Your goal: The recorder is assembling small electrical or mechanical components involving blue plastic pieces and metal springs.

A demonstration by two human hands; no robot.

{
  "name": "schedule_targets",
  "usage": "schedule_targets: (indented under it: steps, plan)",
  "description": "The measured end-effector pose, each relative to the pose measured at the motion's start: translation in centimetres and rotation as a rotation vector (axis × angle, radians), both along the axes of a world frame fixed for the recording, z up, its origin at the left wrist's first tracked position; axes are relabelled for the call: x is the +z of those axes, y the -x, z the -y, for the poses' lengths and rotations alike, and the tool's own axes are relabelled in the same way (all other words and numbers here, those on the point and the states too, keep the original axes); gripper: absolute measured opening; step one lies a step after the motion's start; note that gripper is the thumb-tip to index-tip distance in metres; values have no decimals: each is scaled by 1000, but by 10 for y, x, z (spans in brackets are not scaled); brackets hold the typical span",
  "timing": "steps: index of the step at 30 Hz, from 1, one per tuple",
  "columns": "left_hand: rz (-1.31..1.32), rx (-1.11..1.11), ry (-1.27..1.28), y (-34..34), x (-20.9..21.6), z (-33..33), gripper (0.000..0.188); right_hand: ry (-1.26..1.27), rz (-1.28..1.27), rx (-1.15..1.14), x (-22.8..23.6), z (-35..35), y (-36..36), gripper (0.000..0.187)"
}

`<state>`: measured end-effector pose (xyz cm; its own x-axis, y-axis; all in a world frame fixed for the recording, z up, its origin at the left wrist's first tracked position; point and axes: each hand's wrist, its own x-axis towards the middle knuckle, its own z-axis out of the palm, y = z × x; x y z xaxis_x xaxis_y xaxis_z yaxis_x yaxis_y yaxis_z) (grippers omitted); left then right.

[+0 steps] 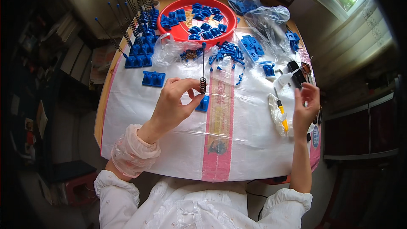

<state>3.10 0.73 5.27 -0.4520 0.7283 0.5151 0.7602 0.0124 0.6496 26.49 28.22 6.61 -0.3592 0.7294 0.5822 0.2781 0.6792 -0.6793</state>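
Note:
My left hand (171,104) pinches a black coil spring (203,85) between thumb and fingertips. A thin upright rod with a blue tip rises from the spring. Directly beneath it, a small blue plastic piece (202,104) rests on the white sheet; I cannot tell whether the spring is fixed to it. Over at the right, my right hand (306,108) is raised with its fingers bent and apart, seemingly holding nothing. Just beyond its fingertips lies a white squeeze bottle (285,79) with a narrow nozzle. A yellow-handled tool (283,118) lies on crumpled white material beside that hand.
Blue parts fill a red round tray (162,27) at the back. Several blue bases with springs and rods (140,51) stand at the back left, near a separate blue base (153,79). Small blue parts (229,51) lie mid-table, beside a clear box (271,55) and plastic bags (267,19).

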Motion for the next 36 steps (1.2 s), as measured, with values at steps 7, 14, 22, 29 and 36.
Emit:
schedule_targets:
  steps: [7, 14, 22, 29, 36]
  plan:
    - [28, 24, 2, -3, 4, -2, 52, 106, 132, 770, 30, 82, 62, 18]
    - [81, 9, -10, -1, 2, -1, 55, 151, 155, 914, 4, 101, 105, 23]
    - [151, -1, 3, 2, 0, 1, 55, 157, 179, 956, -3, 107, 120, 20]
    - [382, -39, 21, 1, 8, 2, 54, 259, 134, 965, -9, 104, 124, 15]
    - [439, -57, 35, 4, 7, 3, 51, 346, 159, 941, -6, 104, 123, 13]
